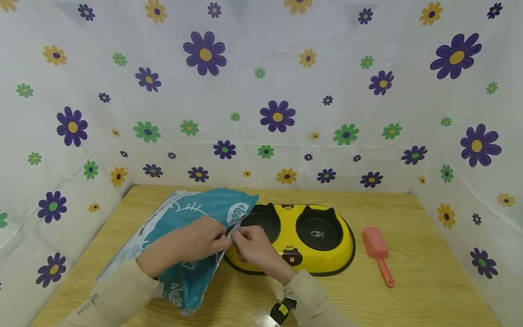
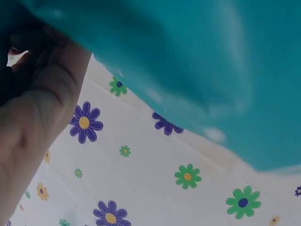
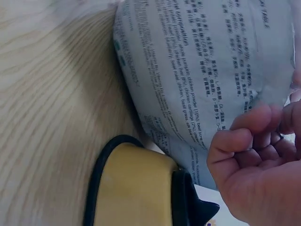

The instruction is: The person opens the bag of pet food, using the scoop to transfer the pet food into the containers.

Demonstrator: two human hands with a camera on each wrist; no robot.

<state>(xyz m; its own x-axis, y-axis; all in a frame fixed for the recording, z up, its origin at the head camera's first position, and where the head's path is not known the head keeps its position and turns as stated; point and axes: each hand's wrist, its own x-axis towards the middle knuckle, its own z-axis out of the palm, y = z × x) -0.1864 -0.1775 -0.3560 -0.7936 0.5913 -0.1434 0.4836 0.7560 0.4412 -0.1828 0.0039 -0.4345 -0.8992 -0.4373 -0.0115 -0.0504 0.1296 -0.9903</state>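
Observation:
A large teal and white pet food bag (image 1: 216, 200) lies tilted on the left half of the table, its top edge toward the right. My left hand (image 1: 204, 238) reaches over the bag and pinches that edge. Close beside it, my right hand (image 1: 254, 243) pinches the same edge, thumb and forefinger together. In the right wrist view, the bag's printed back (image 3: 188, 70) faces the camera, and the other fingers of the right hand (image 3: 258, 174) are curled. The bag's teal side (image 2: 211, 70) fills much of the left wrist view; the left fingertips are hidden there.
Behind the right hand stands a yellow double pet bowl (image 1: 288, 231) with two black cat-eared dishes, partly covered by the bag. A pink scoop (image 1: 376, 247) lies to its right on the wooden table (image 1: 425, 254). Flower-patterned cloth (image 1: 245, 91) encloses the back and sides.

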